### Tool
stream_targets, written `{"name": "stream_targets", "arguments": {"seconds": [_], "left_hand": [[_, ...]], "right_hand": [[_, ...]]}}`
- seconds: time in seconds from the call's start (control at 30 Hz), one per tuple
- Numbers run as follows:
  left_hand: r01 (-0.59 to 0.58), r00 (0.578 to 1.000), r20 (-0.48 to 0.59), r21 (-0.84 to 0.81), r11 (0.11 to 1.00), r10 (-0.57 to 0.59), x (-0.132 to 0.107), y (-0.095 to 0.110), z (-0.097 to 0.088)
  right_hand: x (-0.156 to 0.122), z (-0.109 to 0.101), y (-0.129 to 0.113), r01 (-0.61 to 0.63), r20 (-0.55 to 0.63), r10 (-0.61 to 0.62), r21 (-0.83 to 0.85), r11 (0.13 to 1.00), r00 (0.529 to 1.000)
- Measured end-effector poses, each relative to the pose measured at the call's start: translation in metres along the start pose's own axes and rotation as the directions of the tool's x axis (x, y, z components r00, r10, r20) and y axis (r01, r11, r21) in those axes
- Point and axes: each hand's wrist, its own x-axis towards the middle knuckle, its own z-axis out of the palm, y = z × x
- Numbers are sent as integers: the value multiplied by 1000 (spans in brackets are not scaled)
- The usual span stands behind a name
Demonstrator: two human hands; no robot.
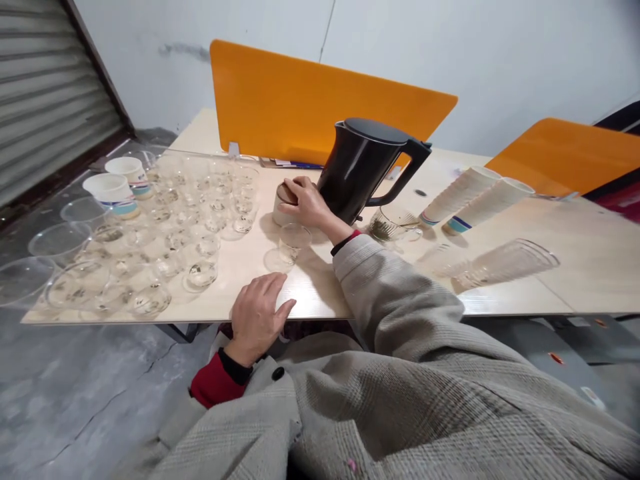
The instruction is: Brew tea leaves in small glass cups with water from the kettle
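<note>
My right hand (309,201) reaches across to a small round canister (281,215) with a pale wall and a brownish top. Its fingers and thumb span the top and grip it; what lies under the palm is hidden. Just in front of the canister stands a clear plastic cup (295,244). Near the table's front edge my left hand (257,313) rests with nothing in it, fingers stretched out and thumb apart. Right behind my right wrist stands a black electric kettle (357,170), its handle toward the right.
Many clear cups (203,270) with dark bits in the bottom crowd the table's left side, beside two paper cups (111,193). Right of the kettle are a glass jug (390,225) with dark leaves, stacked paper cups (463,193) and lying stacked clear cups (510,263). An orange divider (320,100) stands behind.
</note>
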Motion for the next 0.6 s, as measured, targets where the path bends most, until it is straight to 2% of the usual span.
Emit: {"name": "stream_targets", "arguments": {"seconds": [0.13, 0.6], "left_hand": [[1, 1000, 12, 15, 1000, -1, 1, 2, -1], [8, 1000, 23, 57, 998, -10, 3, 2, 0]], "right_hand": [[6, 3, 5, 14, 19, -14, -3, 1000, 1000], [8, -8, 6, 65, 83, -66, 10, 998, 994]]}}
